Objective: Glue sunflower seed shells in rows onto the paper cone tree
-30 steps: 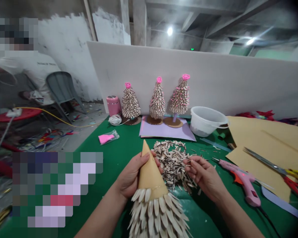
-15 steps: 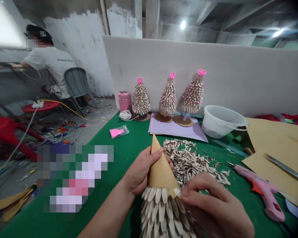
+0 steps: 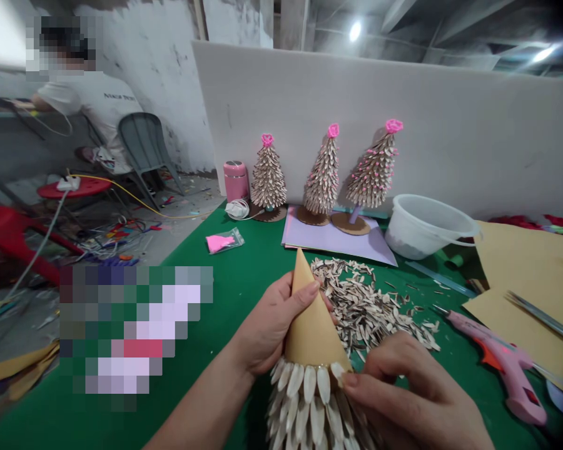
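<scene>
My left hand (image 3: 281, 325) is wrapped round the upper part of a tan paper cone (image 3: 312, 334), thumb across its front. Rows of sunflower seed shells (image 3: 303, 400) cover the lower part of the cone, overlapping like scales. At the right end of the top row, my right hand (image 3: 403, 387) pinches a pale seed shell (image 3: 340, 372) against the cone. A thin shiny line of glue shows along the upper edge of that row. Behind the cone lies a loose heap of seed shells (image 3: 370, 306) on the green table (image 3: 234, 300).
A pink glue gun (image 3: 497, 356) and metal tweezers (image 3: 544, 322) lie at right, near tan paper (image 3: 535, 262). Farther back stand a white tub (image 3: 431, 219), several shell-covered trees (image 3: 321, 178) and a pink canister (image 3: 236, 181). A person (image 3: 94, 106) sits at back left.
The camera view has shifted slightly, and the cone sits a little further right in it. My right fingers remain at the top row's right end, pressing the shell.
</scene>
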Action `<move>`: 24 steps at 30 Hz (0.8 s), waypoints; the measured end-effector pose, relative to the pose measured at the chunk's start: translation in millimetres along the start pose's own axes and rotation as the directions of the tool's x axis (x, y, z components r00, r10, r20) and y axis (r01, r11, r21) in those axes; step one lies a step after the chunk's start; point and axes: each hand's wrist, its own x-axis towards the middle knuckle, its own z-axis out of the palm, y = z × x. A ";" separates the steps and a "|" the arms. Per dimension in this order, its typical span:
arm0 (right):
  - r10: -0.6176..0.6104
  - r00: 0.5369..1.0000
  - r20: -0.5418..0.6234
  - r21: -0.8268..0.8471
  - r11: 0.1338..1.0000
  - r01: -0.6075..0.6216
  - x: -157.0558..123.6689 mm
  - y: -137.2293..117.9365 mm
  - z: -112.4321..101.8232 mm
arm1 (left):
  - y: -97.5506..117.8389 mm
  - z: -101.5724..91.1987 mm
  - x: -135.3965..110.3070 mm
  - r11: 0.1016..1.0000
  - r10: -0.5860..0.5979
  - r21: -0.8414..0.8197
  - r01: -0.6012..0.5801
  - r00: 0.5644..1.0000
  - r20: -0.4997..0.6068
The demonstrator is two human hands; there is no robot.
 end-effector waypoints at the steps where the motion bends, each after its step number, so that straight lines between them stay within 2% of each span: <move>1: -0.011 1.000 0.010 -0.009 1.000 0.011 0.9 0.4 -0.7 | -0.1 0.1 -0.2 1.000 -0.001 0.002 0.001 1.000 0.001; 5: -0.055 0.998 0.038 -0.031 0.998 0.056 5.3 1.7 -2.8 | 0.0 0.2 -0.6 1.000 -0.003 0.000 0.003 1.000 0.008; 9: -0.018 0.997 0.074 -0.032 0.999 0.020 8.6 3.6 -4.3 | 0.1 0.2 -0.1 1.000 -0.006 0.000 0.006 1.000 -0.001; 14: -0.109 0.981 0.161 -0.055 0.991 0.119 11.1 6.7 -9.3 | 0.3 0.2 0.0 1.000 -0.006 -0.018 0.006 1.000 0.002; 18: -0.047 0.974 0.223 -0.069 0.996 0.063 13.6 5.1 -11.9 | -0.1 0.3 -0.4 1.000 -0.009 -0.017 0.009 1.000 -0.002; 21: -0.069 0.960 0.272 -0.052 0.995 0.086 15.9 3.0 -13.2 | -0.2 0.3 -0.4 1.000 -0.010 -0.014 0.009 1.000 -0.007; 24: -0.026 0.954 0.299 -0.058 0.997 0.045 17.5 2.9 -14.2 | 0.1 0.3 -0.4 1.000 -0.002 -0.005 0.002 1.000 0.001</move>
